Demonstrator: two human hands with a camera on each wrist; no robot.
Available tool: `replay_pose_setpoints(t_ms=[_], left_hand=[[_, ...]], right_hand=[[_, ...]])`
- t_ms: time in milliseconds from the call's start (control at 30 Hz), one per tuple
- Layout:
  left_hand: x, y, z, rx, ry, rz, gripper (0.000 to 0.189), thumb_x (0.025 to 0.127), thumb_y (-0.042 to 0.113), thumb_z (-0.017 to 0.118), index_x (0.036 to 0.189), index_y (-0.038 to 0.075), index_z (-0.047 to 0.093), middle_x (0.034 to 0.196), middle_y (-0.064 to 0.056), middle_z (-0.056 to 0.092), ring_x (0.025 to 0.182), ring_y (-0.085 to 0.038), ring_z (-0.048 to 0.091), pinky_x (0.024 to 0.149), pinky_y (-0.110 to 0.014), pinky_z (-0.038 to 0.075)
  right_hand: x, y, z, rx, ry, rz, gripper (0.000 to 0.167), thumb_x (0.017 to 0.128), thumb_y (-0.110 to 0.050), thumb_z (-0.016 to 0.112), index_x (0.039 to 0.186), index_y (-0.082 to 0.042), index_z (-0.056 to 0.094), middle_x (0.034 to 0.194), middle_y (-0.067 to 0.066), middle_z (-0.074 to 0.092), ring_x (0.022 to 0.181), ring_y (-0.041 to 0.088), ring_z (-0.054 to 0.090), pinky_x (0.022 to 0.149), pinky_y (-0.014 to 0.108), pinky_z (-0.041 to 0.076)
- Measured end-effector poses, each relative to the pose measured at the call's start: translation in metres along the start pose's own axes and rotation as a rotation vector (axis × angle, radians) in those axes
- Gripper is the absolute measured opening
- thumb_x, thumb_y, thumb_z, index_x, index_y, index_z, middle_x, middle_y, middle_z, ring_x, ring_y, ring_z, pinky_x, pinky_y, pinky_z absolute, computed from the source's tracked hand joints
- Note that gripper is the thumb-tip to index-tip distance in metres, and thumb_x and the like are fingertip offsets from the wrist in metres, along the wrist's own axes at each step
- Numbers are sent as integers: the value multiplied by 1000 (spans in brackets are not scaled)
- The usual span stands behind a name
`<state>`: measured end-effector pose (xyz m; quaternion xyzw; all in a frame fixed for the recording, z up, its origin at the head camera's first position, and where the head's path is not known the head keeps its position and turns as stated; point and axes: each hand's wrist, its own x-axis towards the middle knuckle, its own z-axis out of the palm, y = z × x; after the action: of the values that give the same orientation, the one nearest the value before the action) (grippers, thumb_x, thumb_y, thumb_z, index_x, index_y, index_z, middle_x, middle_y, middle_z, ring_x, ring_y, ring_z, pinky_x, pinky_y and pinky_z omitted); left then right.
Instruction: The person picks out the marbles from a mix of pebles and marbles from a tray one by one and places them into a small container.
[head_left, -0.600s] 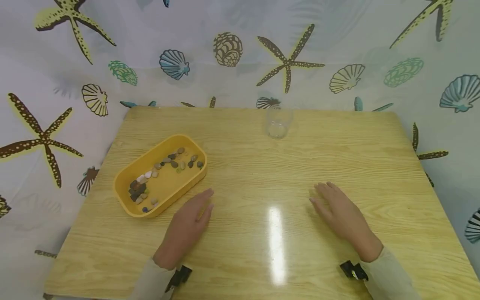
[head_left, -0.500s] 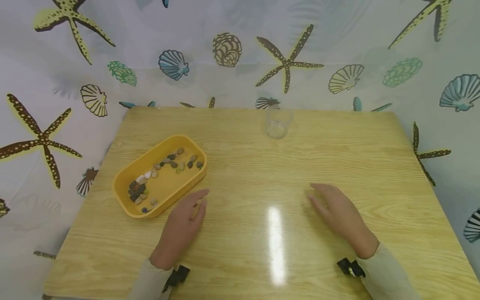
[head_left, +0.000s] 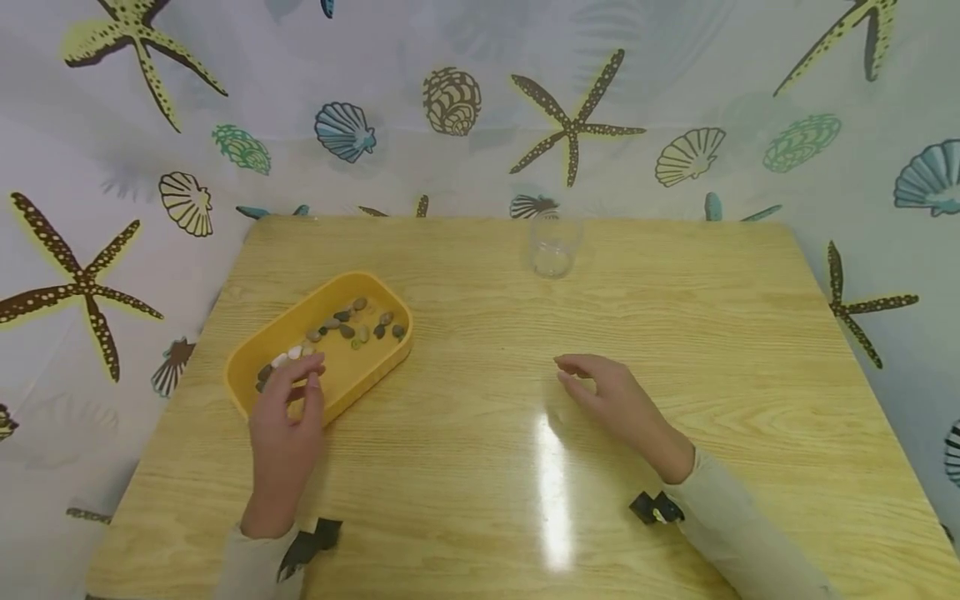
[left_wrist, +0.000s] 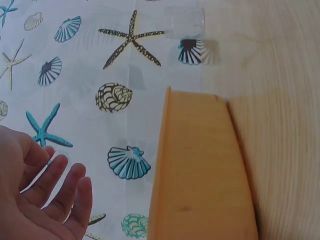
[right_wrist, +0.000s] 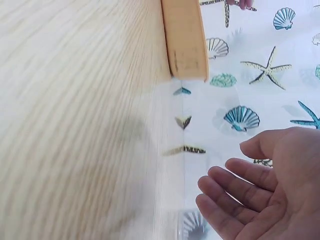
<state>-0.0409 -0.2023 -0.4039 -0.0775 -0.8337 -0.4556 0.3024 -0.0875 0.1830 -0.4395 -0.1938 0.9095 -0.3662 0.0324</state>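
Note:
Above the near-left part of a yellow tray is my left hand, fingers relaxed and slightly bent, nothing in them. Several small pebbles, grey, brown and white, lie in the tray; the hand hides some of them. In the left wrist view the same hand is beside the tray's outer wall, its fingers apart. My right hand hovers over the middle of the table, relaxed and holding nothing. The right wrist view shows that palm with loosely bent fingers.
A clear glass stands at the back of the wooden table, right of centre. Behind and at the sides hangs a white cloth printed with shells and starfish. A bright reflection crosses the tabletop near the right hand.
My left hand has moved left from beside the tray to over its near-left part. The right hand has moved left towards the table's middle. Tray and glass stay put.

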Motion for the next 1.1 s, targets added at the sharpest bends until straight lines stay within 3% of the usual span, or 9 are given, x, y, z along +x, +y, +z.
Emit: replay_pose_setpoints(t_ms=[100,267,400,633,767,900,1000,1100], left_hand=[[5,-1,-15,11,81,-49,24,89,-8,50,110,-5,62,103,-18,62,93,-17,57,74,-15,44],[4,-30,-37,59,179,-179,25,93,4,49,115,2,62,109,-9,61,99,-13,56,77,-16,44],[7,-39,-51,98,269,-281,25,94,8,50,116,4,62,111,-3,59,100,-9,55,76,-15,43],[12,-60,-68,45,378,-395,25,96,11,47,118,5,58,116,-5,57,101,-14,54,76,-19,42],[14,-74,-73,-5,406,-530,25,97,13,46,119,10,56,120,-5,54,105,-14,52,80,-21,41],[14,-89,-74,-167,419,-662,24,97,16,47,120,12,53,123,-3,49,107,-14,49,84,-21,40],[14,-100,-73,-228,377,-757,24,98,20,46,121,14,50,122,1,45,106,-13,49,84,-20,41],[14,-111,-70,-221,274,-855,32,99,32,42,128,18,45,125,2,42,110,-12,47,90,-20,40]], right_hand=[[10,-6,7,37,-8,-21,37,97,-31,50,123,-6,58,118,5,61,103,17,58,84,40,48],[29,-13,16,148,-29,-58,37,97,-28,51,124,-4,57,120,8,60,102,17,59,85,37,48],[42,-18,24,230,-41,-62,37,97,-28,50,124,-2,56,121,10,59,103,16,58,86,33,48],[66,-31,42,363,-45,-37,34,96,-24,53,122,-3,58,121,11,59,103,17,58,84,30,49],[78,-39,55,409,-51,-40,34,96,-21,53,122,0,57,121,12,58,103,20,58,84,31,49],[88,-45,68,424,-61,-22,34,97,-22,52,123,-1,57,121,8,59,105,18,57,86,31,47],[94,-51,78,430,-74,-3,34,97,-24,50,124,-4,57,122,5,58,106,16,57,88,31,46],[100,-59,86,449,-94,7,36,98,-25,49,126,-3,55,125,6,57,109,18,56,89,32,46]])
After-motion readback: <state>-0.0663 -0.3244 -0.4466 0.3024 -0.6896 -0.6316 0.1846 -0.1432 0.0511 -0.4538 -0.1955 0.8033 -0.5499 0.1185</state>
